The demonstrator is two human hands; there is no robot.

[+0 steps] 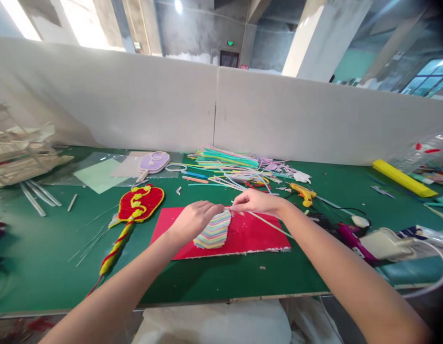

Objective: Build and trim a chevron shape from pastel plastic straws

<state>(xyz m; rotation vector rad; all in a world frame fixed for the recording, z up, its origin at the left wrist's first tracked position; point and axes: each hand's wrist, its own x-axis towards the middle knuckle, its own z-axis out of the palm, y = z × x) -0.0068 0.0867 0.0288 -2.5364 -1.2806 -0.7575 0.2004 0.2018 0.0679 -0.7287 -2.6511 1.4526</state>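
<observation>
A flat piece (213, 233) made of wavy pastel-striped pipe cleaners lies over a red board (257, 235). My left hand (198, 219) is closed over its top edge, with the fingertips hidden from view. Just to the right, my right hand (256, 200) pinches a thin pale pipe cleaner (271, 223) at the same top edge. The pipe cleaner's free end trails down to the right across the board. The fingertips of both hands almost meet.
Loose pipe cleaners (228, 157) are heaped at the back. A yellow glue gun (303, 193) lies to the right, near a yellow bar (404, 178). A red and yellow fuzzy fan (140, 204) and a purple fan (155, 162) lie left. A white partition (135, 100) stands behind.
</observation>
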